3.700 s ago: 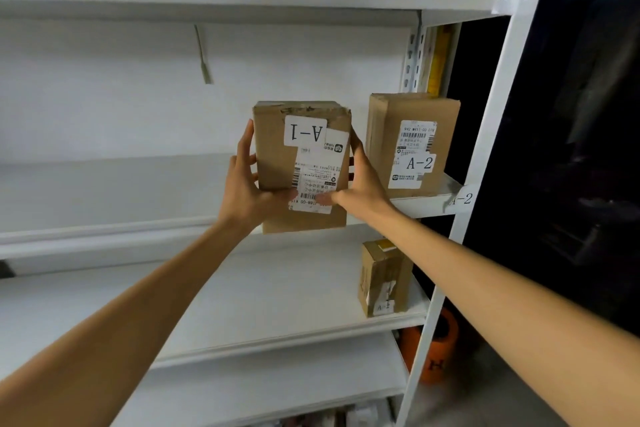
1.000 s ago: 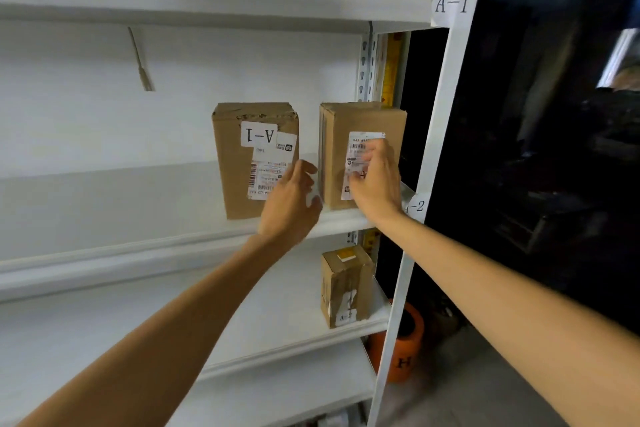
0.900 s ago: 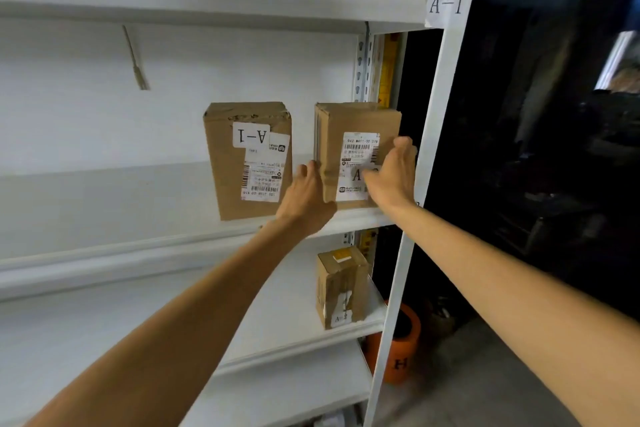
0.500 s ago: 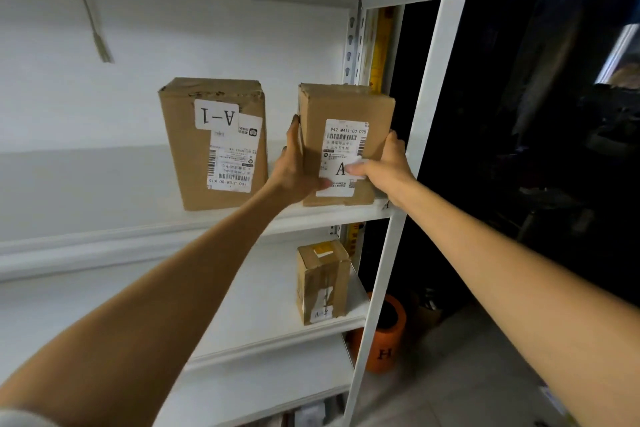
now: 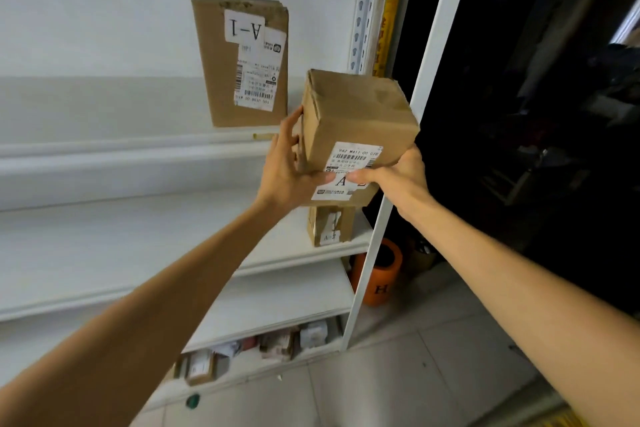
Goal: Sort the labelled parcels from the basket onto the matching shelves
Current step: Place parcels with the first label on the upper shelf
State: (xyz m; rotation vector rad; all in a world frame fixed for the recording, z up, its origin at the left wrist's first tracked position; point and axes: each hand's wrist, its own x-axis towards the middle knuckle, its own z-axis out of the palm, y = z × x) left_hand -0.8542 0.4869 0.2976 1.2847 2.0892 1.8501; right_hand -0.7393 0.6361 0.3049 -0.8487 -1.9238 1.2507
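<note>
I hold a brown cardboard parcel [image 5: 356, 121] in the air in front of the white shelving, tilted with its top toward me. Its white label starts with "A"; my thumbs cover the rest. My left hand [image 5: 289, 166] grips its left side and my right hand [image 5: 398, 175] grips its lower right corner. A taller parcel [image 5: 242, 62] with an upside-down "A-1" label stands on the upper shelf [image 5: 138, 146]. A small parcel [image 5: 329, 225] stands on the shelf below [image 5: 156, 246], partly hidden by the held box.
The white shelf post [image 5: 408, 135] runs right beside the held parcel. An orange cylinder [image 5: 379, 274] stands on the tiled floor behind the post. Several small parcels [image 5: 277, 343] lie on the bottom shelf. Right of the rack the space is dark.
Both hands moved from the A-1 parcel to the parcel standing beside it, gripped it and pulled it off the upper shelf, down and toward me. My view has tipped downward.
</note>
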